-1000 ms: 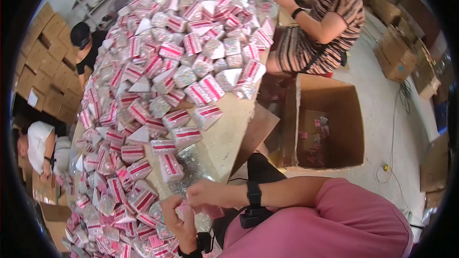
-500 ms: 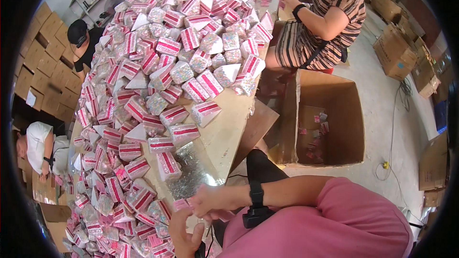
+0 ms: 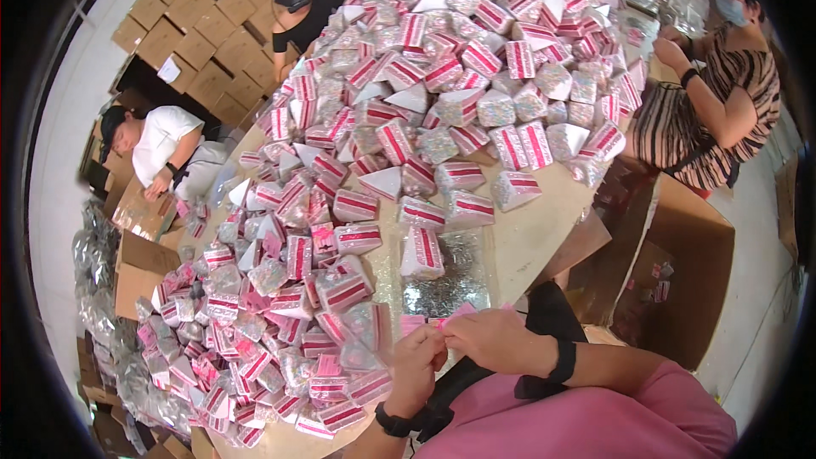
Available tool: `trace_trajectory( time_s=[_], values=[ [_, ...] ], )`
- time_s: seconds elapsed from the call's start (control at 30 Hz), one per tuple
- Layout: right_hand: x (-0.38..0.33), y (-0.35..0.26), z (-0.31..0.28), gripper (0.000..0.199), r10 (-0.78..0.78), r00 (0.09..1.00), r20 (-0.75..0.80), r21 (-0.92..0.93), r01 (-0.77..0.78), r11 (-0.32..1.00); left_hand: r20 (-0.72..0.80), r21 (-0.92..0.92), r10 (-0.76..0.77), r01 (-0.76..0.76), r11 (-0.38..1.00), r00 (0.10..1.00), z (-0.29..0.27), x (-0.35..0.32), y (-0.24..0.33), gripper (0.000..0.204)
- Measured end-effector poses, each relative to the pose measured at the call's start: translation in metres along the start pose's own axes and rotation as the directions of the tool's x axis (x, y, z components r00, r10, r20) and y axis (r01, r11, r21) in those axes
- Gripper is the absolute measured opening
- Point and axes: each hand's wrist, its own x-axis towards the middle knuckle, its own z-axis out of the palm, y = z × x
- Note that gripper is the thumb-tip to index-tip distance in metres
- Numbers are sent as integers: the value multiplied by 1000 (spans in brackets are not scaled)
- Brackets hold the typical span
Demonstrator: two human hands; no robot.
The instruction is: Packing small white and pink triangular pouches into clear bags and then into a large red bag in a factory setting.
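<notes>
My left hand (image 3: 416, 367) and my right hand (image 3: 491, 341) meet at the near edge of the wooden table (image 3: 544, 229), both pinching a small flat pink card (image 3: 438, 321) between their fingertips. Each wrist wears a black band. Just beyond the hands lies a flat glittery silver sheet (image 3: 446, 276) with a folded triangular pink-and-white box (image 3: 421, 252) standing on it. A big heap of the same small boxes (image 3: 408, 119) covers most of the table.
An open cardboard carton (image 3: 680, 272) stands on the floor at my right. A person in a striped top (image 3: 722, 110) sits at the far right, two more persons (image 3: 161, 149) at the left. Stacked cartons (image 3: 195, 25) line the wall.
My view has swung, so the table now sits higher and more central. My two hands have stayed together on the pink card, shifting slightly toward the table edge.
</notes>
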Motion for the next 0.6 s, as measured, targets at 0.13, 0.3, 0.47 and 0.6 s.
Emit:
trace_trajectory(
  time_s=[0.13, 0.3, 0.47, 0.6],
  values=[
    [-3, 10, -15, 15, -52, 997, -50, -34, 51, 998, -17, 527, 228, -185, 830, 974, -6, 18, 15, 17],
    [-10, 16, -20, 16, 218, 975, -46, 216, -204, 955, 220, 975, 582, -159, -155, 783, 18, 68, 30, 55],
    [-12, 14, -21, 17, 256, 966, -15, 260, -244, 934, 101, 983, 532, -2, -183, 841, 18, 100, 21, 65],
    [-13, 18, -18, 14, 273, 957, -99, 318, -230, 920, 158, 983, 664, -177, -39, 731, -5, 112, 14, 55]
  ],
)
